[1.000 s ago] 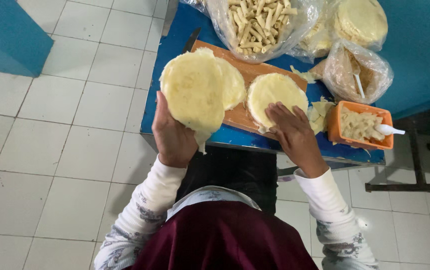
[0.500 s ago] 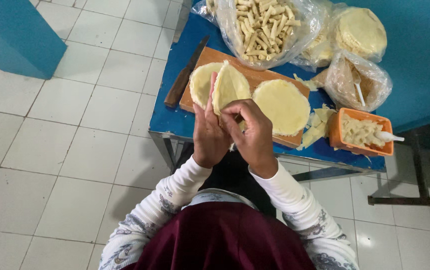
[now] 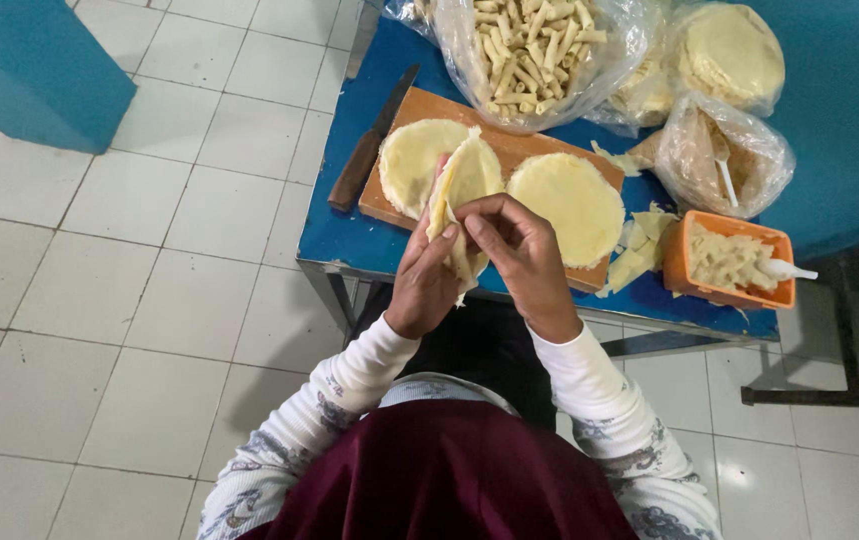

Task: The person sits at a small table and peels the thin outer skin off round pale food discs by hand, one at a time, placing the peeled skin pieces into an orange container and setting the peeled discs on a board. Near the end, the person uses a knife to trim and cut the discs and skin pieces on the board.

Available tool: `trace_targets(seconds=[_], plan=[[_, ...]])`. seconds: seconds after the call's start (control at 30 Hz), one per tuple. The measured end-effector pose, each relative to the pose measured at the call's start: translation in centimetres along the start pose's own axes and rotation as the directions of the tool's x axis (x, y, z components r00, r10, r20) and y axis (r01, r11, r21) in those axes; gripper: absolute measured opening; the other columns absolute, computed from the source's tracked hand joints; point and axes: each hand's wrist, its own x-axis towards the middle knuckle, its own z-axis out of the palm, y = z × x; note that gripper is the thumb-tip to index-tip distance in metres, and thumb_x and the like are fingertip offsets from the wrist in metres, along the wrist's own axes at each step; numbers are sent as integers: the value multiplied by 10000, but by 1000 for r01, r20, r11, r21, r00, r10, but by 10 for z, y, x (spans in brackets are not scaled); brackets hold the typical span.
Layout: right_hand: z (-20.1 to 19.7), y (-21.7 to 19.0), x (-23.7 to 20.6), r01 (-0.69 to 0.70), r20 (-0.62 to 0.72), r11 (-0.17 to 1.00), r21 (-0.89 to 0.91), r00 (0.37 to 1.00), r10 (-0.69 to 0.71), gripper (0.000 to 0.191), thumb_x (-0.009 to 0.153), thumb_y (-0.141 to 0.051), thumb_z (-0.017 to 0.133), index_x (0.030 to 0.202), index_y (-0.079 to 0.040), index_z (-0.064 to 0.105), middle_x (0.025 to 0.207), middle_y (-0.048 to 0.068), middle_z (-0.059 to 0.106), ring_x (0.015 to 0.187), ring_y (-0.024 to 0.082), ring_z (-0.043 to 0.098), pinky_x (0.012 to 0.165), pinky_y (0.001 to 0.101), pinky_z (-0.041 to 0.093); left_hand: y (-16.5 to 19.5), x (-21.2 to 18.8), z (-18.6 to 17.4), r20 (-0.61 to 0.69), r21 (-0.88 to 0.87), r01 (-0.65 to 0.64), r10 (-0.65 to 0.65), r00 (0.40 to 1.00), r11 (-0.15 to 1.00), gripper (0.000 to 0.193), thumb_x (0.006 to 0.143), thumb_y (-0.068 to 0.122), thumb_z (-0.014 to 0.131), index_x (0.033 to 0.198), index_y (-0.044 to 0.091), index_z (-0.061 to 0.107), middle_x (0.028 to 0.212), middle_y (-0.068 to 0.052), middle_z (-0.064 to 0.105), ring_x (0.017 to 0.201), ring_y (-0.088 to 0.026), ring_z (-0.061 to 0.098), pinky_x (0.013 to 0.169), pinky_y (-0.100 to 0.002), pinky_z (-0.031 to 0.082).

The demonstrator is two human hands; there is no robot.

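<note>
1. Both hands now meet over the near edge of the blue table (image 3: 349, 235); a second ago they were apart, the left hand (image 3: 427, 282) holding a round sheet up flat and the right hand (image 3: 519, 262) resting on the wooden board (image 3: 509, 150).
2. The folded dough sheet (image 3: 464, 190) stands almost on edge between them, its upper half rising above the knuckles; earlier it lay open and wide on the left palm, so the fold has come within this last second.
3. The left hand cups the sheet from behind, fingers closed up against it; the right hand curls over from the front, thumb and fingertips pinching the lower part of the sheet; both hands are shut on it, pressed toward each other.
4. From the look of it the work has moved from picking a sheet to shaping it; whether any filling sits inside the fold I cannot tell.
5. Two more round sheets lie flat on the board, one (image 3: 411, 165) partly behind the held sheet, one (image 3: 567, 205) just right of the hands.
6. A knife (image 3: 372, 142) lies along the board's left edge; an orange tub (image 3: 734, 260) with pale strips and a white spoon sits at the right; a clear bag of pale rolled sticks (image 3: 534, 50) sits at the far side, well apart from the hands.
</note>
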Motion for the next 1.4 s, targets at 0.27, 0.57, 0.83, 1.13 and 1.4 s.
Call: trace_targets(seconds=[0.27,0.57,0.83,1.13,1.4], plan=[[7,-4,1,49,-59,994,-95,997,-55,150,1017,-148,697,1038,1,691,904,-18,683,833,29,613,747,193,505,9,1,9,51,142,-17,10,999,990,770,1014,69,407,1693,64,43,1759,-58,132,1608,-221,235,1315,-369,210],[3,-2,3,-6,-47,999,-48,999,3,130,1007,-121,692,1005,8,707,903,-14,675,825,42,596,767,214,509,-1,-4,0,30,96,29,-32,999,995,711,1103,205,486,1697,82,116,1652,-113,307,1498,-220,360,1251,-383,297],[9,1,3,124,-86,961,-247,985,-149,142,1014,-120,702,963,13,692,895,-5,663,812,50,591,757,222,499,-2,-5,-4,-44,89,55,-51,998,995,601,1136,233,382,1672,44,186,1628,-83,376,1477,-181,418,1229,-328,342],[7,1,1,94,-40,963,-251,993,-108,95,1003,-97,696,1025,-7,718,937,-4,679,848,49,622,784,217,519,-21,-6,-31,-145,-42,74,-80,986,996,495,1144,248,396,1565,-6,349,1404,-141,559,1277,-231,575,1099,-385,466],[11,-1,0,108,-61,955,-278,990,-130,88,948,-70,751,992,-15,699,923,-9,682,829,49,621,753,216,517,-15,-9,-31,-35,-81,124,-127,991,989,496,1140,221,434,1572,-10,352,1385,-147,577,1294,-240,583,1130,-402,476]])
